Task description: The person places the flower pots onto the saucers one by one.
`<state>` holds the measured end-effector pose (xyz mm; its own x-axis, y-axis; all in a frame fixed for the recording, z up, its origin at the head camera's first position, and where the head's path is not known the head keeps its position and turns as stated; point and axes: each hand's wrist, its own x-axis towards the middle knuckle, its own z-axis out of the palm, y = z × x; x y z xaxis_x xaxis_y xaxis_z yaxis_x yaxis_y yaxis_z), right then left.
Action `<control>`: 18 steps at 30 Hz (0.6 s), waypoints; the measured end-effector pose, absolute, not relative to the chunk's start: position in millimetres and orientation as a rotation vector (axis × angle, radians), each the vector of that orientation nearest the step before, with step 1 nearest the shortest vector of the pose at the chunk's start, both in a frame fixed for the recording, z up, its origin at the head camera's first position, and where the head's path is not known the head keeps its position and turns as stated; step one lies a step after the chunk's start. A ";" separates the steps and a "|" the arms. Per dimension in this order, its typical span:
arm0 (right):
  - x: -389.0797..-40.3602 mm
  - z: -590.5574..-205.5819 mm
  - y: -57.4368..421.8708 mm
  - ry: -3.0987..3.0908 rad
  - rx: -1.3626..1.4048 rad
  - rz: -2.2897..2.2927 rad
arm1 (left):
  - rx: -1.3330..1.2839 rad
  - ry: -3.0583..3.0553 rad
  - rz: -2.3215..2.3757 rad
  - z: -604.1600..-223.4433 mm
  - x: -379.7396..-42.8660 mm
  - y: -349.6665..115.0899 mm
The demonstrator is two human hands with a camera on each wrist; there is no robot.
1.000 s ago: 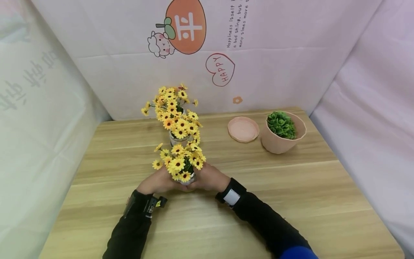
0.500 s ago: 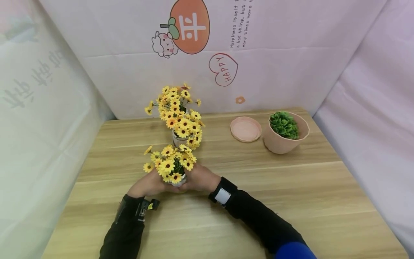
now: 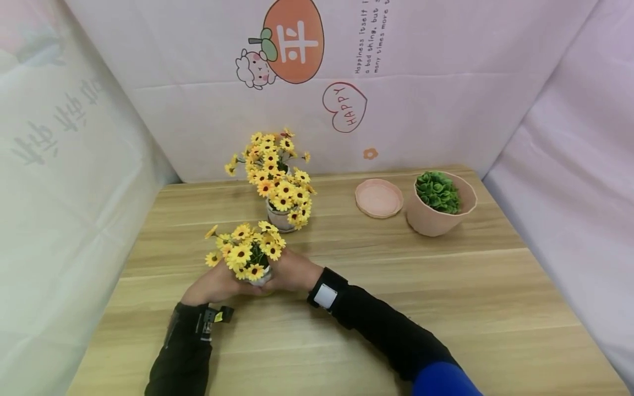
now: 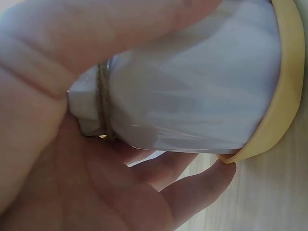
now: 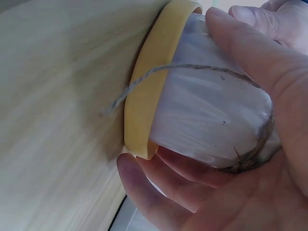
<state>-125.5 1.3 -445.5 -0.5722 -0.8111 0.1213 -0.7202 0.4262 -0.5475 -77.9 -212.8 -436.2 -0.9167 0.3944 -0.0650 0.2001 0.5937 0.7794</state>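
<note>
Both my hands hold a pot of yellow artificial daisies, low over the wooden table. My left hand curls round its left side, and my right hand grips the right side. Up close in the left wrist view, the pot is pale and smooth, with twine tied round its neck. It sits in a yellow saucer, close to the tabletop; whether they touch I cannot tell. A loose end of twine crosses the saucer in the right wrist view. Behind stands another pot of yellow daisies.
A further bunch of daisies stands at the back by the printed cloth wall. On the right are a pink saucer and a pink pot holding a green plant. The wooden table spans below.
Both hands have moved left with the daisy pot between them, so it now stands apart from the daisies behind. The head view has shifted slightly.
</note>
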 end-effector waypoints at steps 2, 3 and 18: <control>-126.1 -445.3 -2.8 2.519 -1.346 -0.817 | 0.484 2.609 1.219 -436.3 -77.4 -216.8; -126.4 -445.1 -5.0 2.527 -1.345 -0.805 | 0.477 2.616 1.222 -436.5 -77.4 -218.8; -147.2 -442.8 -35.8 2.512 -1.261 -0.852 | 0.434 2.651 1.281 -441.1 -91.0 -246.0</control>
